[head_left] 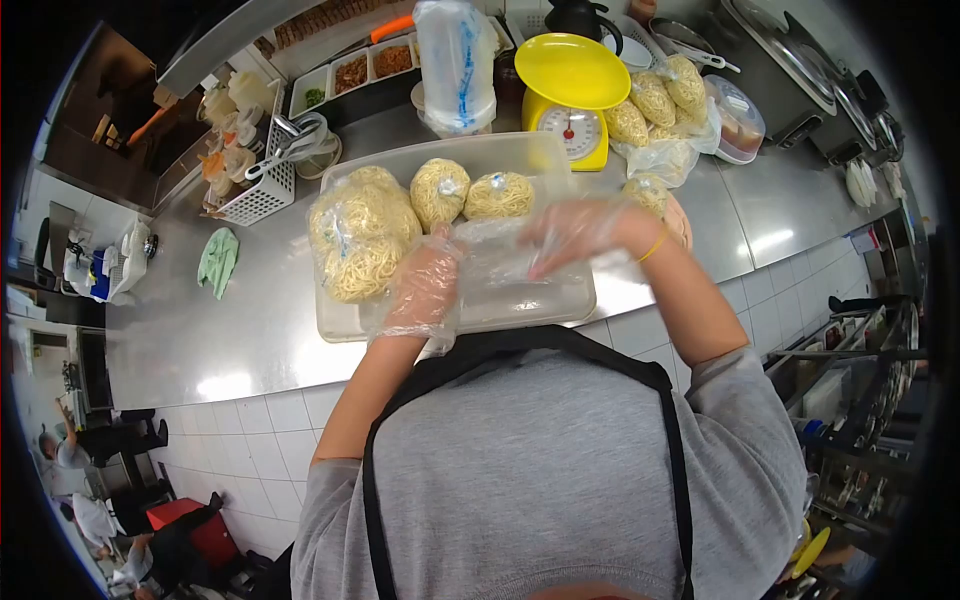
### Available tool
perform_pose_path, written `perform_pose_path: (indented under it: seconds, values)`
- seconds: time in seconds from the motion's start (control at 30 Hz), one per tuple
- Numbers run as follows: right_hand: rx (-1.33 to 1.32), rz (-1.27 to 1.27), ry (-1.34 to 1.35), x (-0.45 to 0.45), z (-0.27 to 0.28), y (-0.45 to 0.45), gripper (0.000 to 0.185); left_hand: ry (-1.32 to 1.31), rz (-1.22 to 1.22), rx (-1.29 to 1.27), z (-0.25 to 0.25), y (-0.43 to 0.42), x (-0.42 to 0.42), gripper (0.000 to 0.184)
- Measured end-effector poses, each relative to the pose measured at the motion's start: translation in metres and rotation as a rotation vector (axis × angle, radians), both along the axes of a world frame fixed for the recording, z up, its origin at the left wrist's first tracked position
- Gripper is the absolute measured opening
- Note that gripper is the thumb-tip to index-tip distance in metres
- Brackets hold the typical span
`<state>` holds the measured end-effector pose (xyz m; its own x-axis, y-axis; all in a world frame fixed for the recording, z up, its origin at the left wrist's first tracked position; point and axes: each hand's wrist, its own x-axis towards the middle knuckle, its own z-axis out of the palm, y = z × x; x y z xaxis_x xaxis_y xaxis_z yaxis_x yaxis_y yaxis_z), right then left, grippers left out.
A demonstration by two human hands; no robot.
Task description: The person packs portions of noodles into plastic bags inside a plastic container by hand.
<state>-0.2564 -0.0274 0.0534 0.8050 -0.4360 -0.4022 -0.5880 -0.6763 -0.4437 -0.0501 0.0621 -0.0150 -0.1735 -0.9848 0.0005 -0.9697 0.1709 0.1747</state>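
Both my hands wear clear plastic gloves over a translucent plastic tub (pixel 480 325). My left hand (pixel 425 280) is closed at the edge of a clear plastic bag (pixel 490 250) inside the tub. My right hand (pixel 580 235) is smeared by motion at the bag's right side, so its fingers are unclear. A large bag of noodles (pixel 365 235) fills the tub's left end. Along the back of the tub lie a round noodle bag (pixel 439 193) and another noodle bag (pixel 500 195).
Behind the tub stand a yellow scale (pixel 572 90) and a roll of plastic bags (pixel 456 65). More noodle bags (pixel 655 98) lie to the right. A white basket (pixel 262 190) and green cloth (pixel 217 262) are left. Other people (pixel 100 440) are at lower left.
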Motion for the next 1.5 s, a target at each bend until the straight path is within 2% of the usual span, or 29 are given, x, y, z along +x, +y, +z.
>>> perform_pose_path:
  seconds: [0.03, 0.07, 0.1, 0.13, 0.17, 0.23, 0.27, 0.33, 0.37, 0.43, 0.47, 0.5, 0.6, 0.63, 0.7, 0.77, 0.8, 0.87, 0.93, 0.97, 1.03, 1.13, 1.2, 1.23, 1.27, 1.37, 1.43, 1.47, 1.5]
  values:
    - [0.006, -0.029, -0.285, -0.017, 0.013, -0.013, 0.049, 0.005, 0.033, 0.027, -0.003, 0.0, -0.001, 0.023]
    - [-0.239, -0.207, -0.37, -0.033, 0.023, -0.026, 0.047, 0.007, 0.03, 0.025, -0.004, 0.001, -0.003, 0.023]
    - [-0.345, -0.452, -0.51, -0.05, 0.027, -0.045, 0.051, 0.067, -0.013, 0.02, -0.004, 0.003, -0.005, 0.025]
    - [-0.71, -0.493, -0.446, -0.067, 0.041, -0.062, 0.054, 0.126, -0.056, 0.016, -0.004, 0.003, -0.006, 0.028]
    - [-0.984, -0.592, -0.458, -0.092, 0.026, -0.098, 0.063, 0.124, -0.06, 0.017, -0.001, 0.002, -0.005, 0.028]
    - [-1.153, -0.721, -0.434, -0.144, 0.015, -0.162, 0.065, 0.31, -0.131, 0.01, 0.008, 0.002, -0.003, 0.037]
    - [-1.155, -0.725, -0.436, -0.155, 0.009, -0.177, 0.065, 0.308, -0.134, 0.008, 0.007, 0.002, -0.002, 0.037]
    - [-1.099, -0.915, -0.195, -0.168, 0.001, -0.197, 0.06, 0.361, -0.121, -0.152, 0.0, 0.0, -0.001, 0.043]
    - [-1.102, -0.917, -0.202, -0.17, -0.006, -0.202, 0.06, 0.356, -0.122, -0.157, -0.002, 0.0, -0.001, 0.043]
    - [-0.914, -0.886, 0.426, -0.17, -0.022, -0.211, 0.077, 0.345, -0.122, -0.226, -0.005, -0.001, -0.002, 0.046]
    - [-0.999, -0.889, 0.283, -0.172, -0.035, -0.211, 0.071, 0.342, -0.119, -0.224, -0.004, -0.002, -0.001, 0.046]
    - [-0.993, -0.885, 0.283, -0.172, -0.036, -0.211, 0.071, 0.348, -0.112, -0.218, -0.005, -0.002, -0.001, 0.047]
    - [-0.986, -1.111, 0.007, -0.174, -0.039, -0.209, 0.042, 0.407, -0.068, -0.215, -0.008, -0.001, -0.001, 0.047]
    - [-0.986, -1.106, 0.007, -0.182, -0.044, -0.212, 0.042, 0.458, -0.035, -0.235, -0.008, -0.001, -0.001, 0.046]
    - [-1.019, -1.156, -0.246, -0.212, -0.051, -0.22, 0.042, 0.486, -0.02, -0.237, -0.005, -0.002, -0.003, 0.046]
    - [-1.02, -1.281, -0.39, -0.23, -0.054, -0.208, 0.044, 0.517, -0.005, -0.236, -0.004, -0.002, -0.003, 0.045]
    - [-0.913, -1.356, -0.673, -0.262, -0.081, -0.226, 0.042, 0.543, 0.024, -0.206, -0.004, -0.002, -0.003, 0.047]
    - [-0.47, -1.415, -1.36, -0.263, -0.089, -0.211, 0.038, 0.57, 0.065, -0.174, -0.004, -0.003, -0.003, 0.048]
    - [-0.099, -1.365, -1.728, -0.203, -0.043, -0.129, 0.036, 0.44, 0.074, -0.042, -0.004, -0.004, -0.004, 0.053]
    - [-0.295, -1.325, -1.491, -0.184, -0.031, -0.102, 0.034, 0.44, 0.083, -0.034, -0.005, -0.004, -0.002, 0.053]
    - [-0.412, -1.175, -1.286, -0.154, -0.023, -0.067, 0.027, 0.395, 0.024, 0.037, -0.007, -0.005, -0.001, 0.058]
    - [0.046, -1.151, -1.477, -0.08, -0.002, -0.002, 0.018, 0.442, 0.067, 0.184, -0.007, -0.004, 0.0, 0.063]
    - [-0.022, -0.846, -1.502, -0.039, -0.008, 0.019, 0.019, 0.458, 0.04, 0.177, -0.016, -0.003, 0.004, 0.066]
    - [-0.279, -0.606, -1.354, -0.027, -0.014, 0.016, 0.023, 0.476, 0.015, 0.165, -0.018, -0.003, 0.006, 0.07]
    - [-0.491, -0.497, -1.139, -0.018, -0.014, 0.027, 0.027, 0.476, 0.017, 0.165, -0.017, -0.003, 0.006, 0.07]
    - [-0.367, -0.417, -0.996, 0.012, -0.052, 0.045, 0.023, 0.499, 0.042, 0.212, -0.012, -0.004, 0.006, 0.079]
    - [-0.396, -0.197, -0.403, 0.018, -0.084, 0.045, 0.023, 0.511, 0.041, 0.121, -0.017, -0.001, 0.007, 0.087]
    - [-0.396, -0.191, -0.403, 0.017, -0.086, 0.043, 0.023, 0.416, 0.04, 0.223, -0.014, -0.001, 0.008, 0.093]
    - [-0.296, -0.233, -0.254, 0.016, -0.082, 0.042, 0.024, 0.419, 0.044, 0.223, -0.016, 0.0, 0.008, 0.093]
